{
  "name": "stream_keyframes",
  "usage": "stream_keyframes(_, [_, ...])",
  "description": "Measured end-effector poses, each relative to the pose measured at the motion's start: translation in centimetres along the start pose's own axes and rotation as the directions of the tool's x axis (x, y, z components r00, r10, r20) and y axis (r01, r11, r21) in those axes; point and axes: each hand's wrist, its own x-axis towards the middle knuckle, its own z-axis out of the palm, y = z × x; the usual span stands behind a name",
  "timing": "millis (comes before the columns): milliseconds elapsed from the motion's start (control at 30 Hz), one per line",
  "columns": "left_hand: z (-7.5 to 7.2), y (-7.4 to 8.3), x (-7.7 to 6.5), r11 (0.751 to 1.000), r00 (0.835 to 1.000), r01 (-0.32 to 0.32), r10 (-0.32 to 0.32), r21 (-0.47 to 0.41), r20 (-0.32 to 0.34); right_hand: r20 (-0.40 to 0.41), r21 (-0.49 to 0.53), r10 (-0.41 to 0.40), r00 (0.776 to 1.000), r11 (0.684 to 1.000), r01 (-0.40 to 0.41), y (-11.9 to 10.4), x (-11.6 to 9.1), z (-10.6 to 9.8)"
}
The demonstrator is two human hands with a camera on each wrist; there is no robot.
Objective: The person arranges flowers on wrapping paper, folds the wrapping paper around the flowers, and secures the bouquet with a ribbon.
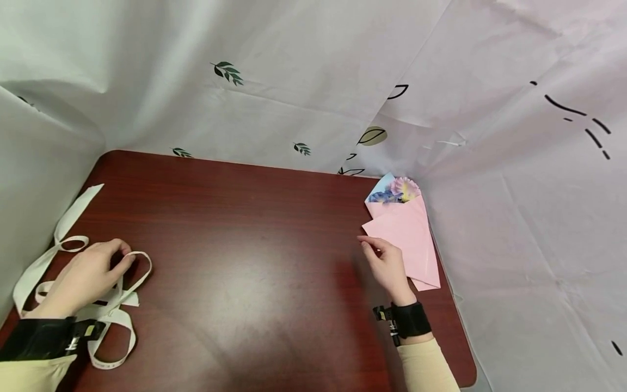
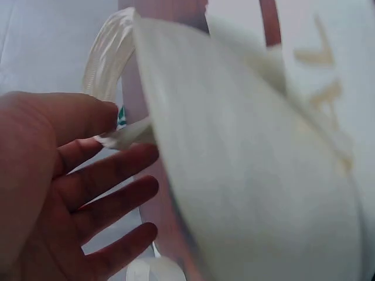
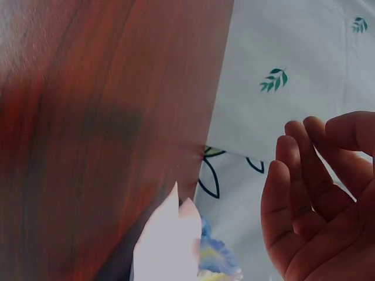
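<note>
On the left of the table, in the head view, my left hand (image 1: pixel 90 272) pinches a loop of long off-white ribbon (image 1: pixel 110 316) between thumb and forefinger. Close up in the left wrist view, the ribbon (image 2: pixel 234 134) curves across the frame, with blurred gold print on another stretch; the other fingers are spread. My right hand (image 1: pixel 388 267) is beside and partly over the pink paper envelopes (image 1: pixel 406 234), its fingers loosely bent and holding nothing. Pink and blue artificial flowers (image 1: pixel 404 188) show at the envelopes' far end.
A dark reddish-brown wooden table (image 1: pixel 245 234) lies beneath both hands. Pale fabric (image 1: pixel 294 65) with leaf prints hangs behind it and at both sides. More ribbon trails along the table's left edge, and the envelopes lie near its right edge.
</note>
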Motion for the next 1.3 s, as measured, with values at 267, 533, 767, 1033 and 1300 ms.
stream_keyframes(267, [0.2, 5.7, 0.8, 0.968, 0.999, 0.006, -0.018, -0.252, -0.046, 0.316, 0.03, -0.086, 0.945, 0.996, 0.081, -3.2, -1.9, 5.6])
stream_keyframes(533, [1.1, 13.2, 3.9, 0.913, 0.991, -0.134, 0.124, -0.386, -0.05, 0.513, 0.355, -0.267, 0.816, 0.931, 0.081, -9.6, -1.7, 12.2])
stream_keyframes(767, [2.7, 17.6, 5.9, 0.855, 0.973, -0.209, 0.229, -0.475, -0.018, 0.504, 0.551, -0.2, 0.84, 0.823, -0.135, -14.5, -2.0, 16.5])
stream_keyframes(1033, [2.4, 19.3, 7.2, 0.812, 0.963, -0.262, 0.257, -0.521, -0.085, 0.518, 0.72, -0.17, 0.838, 0.615, -0.321, -15.2, -1.8, 17.6])
stream_keyframes(1300, [0.8, 17.3, 7.5, 0.851, 0.973, -0.22, 0.153, -0.477, -0.175, 0.449, 0.757, -0.094, 0.889, 0.567, -0.323, -13.6, -1.9, 16.5])
